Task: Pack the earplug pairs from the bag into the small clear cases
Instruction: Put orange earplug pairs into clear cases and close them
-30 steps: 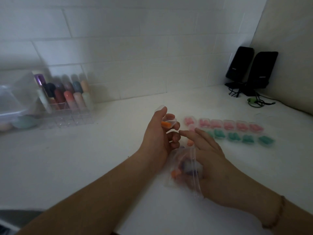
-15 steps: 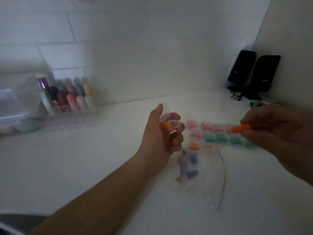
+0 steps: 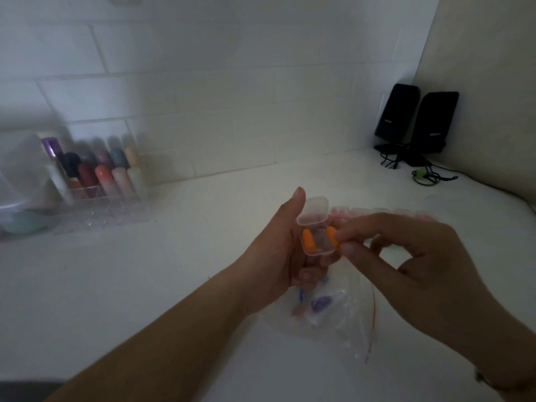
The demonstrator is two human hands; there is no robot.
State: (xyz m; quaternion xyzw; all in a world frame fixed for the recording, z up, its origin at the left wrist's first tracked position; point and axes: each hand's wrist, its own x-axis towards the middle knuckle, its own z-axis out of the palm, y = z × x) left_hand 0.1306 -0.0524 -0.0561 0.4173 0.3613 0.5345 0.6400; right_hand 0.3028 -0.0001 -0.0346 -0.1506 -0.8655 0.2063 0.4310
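A: How is that orange earplug [image 3: 331,236] looking to handle? The right hand [image 3: 406,265] is pinching it between thumb and forefinger at the right rim of the clear case [image 3: 316,240]

B: Soft foam, I am judging, and very light; it is probably squashing under the pinch and springing back, so gripping its blunt end and feeding the tip in first is seeming wise; the case looks like thin stiff plastic, slippery, with its lid [image 3: 313,212] standing open on a hinge

A: And the left hand [image 3: 278,253]?

B: It is curling round the case from below, thumb raised beside the lid; one orange plug [image 3: 308,241] is already lying inside at the left

A: What is differing from half a second back?

B: The right hand was holding the plug out well to the right, over the filled cases; now it is meeting the case; the bag [image 3: 327,311] is lying on the counter [image 3: 145,285] beneath both hands, purple plugs inside
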